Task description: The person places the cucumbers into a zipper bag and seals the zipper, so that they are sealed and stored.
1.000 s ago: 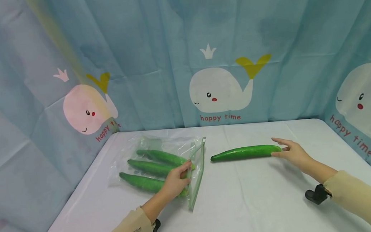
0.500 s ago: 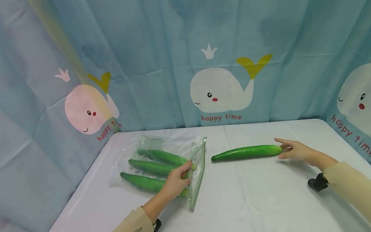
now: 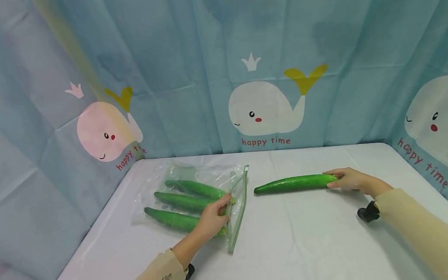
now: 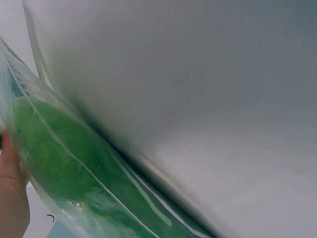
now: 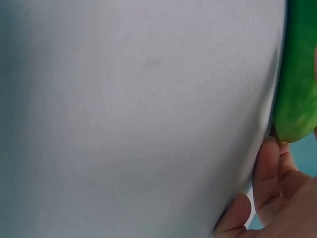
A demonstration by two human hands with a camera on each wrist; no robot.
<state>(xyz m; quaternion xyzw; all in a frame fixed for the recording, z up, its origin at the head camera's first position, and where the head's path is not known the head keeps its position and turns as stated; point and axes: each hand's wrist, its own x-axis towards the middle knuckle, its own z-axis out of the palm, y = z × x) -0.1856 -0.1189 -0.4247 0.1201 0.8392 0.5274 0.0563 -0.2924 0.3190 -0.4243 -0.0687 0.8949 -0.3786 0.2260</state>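
In the head view a clear zip bag [image 3: 200,173] with a green-edged mouth lies at the left, three cucumbers inside it. My left hand [image 3: 212,216] grips the bag near its mouth, over the cucumbers' right ends. The left wrist view shows a bagged cucumber [image 4: 59,153] close up, the hand [image 4: 11,191] at its left. To the right of the bag a loose cucumber [image 3: 289,184] lies crosswise on the table. At its paler right end, my right hand [image 3: 349,179] holds it between thumb and fingers. The right wrist view has the cucumber's end [image 5: 297,106] against that hand [image 5: 287,198].
A white cloth-covered table [image 3: 294,248] lies under everything. Behind and at both sides hangs a blue curtain [image 3: 191,120] with whale prints. Each wrist carries a small black device [image 3: 368,212] beside a beige sleeve [image 3: 421,230].
My right hand drew back slightly from the loose cucumber's right end, then moved left and closed its thumb and fingers on it. The left hand and the bag have stayed in place.
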